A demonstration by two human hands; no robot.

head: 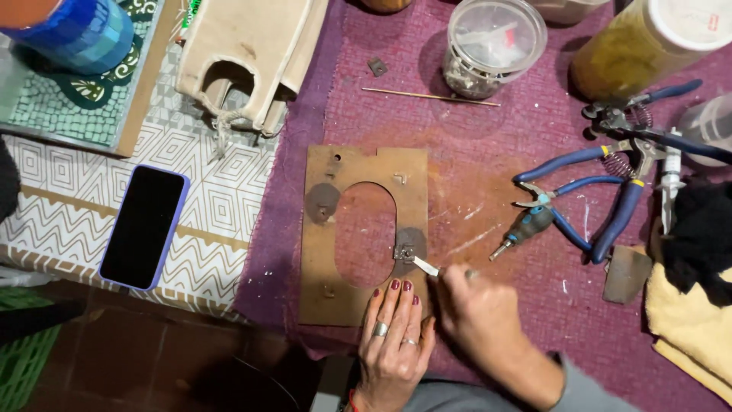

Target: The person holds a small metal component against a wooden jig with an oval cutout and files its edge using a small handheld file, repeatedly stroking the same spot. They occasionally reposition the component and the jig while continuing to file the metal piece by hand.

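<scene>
A brown wooden board with an oval cut-out lies on the purple mat. My left hand rests flat on the board's near right corner, fingers spread, pressing it down. My right hand grips a thin metal tool whose tip touches a small metal piece on a dark round patch at the cut-out's right edge. A second dark round patch sits at the cut-out's upper left.
Blue-handled pliers and a small screwdriver lie to the right. A clear tub, a thin rod and a yellow jar stand at the back. A phone lies left on patterned cloth. Yellow cloth sits far right.
</scene>
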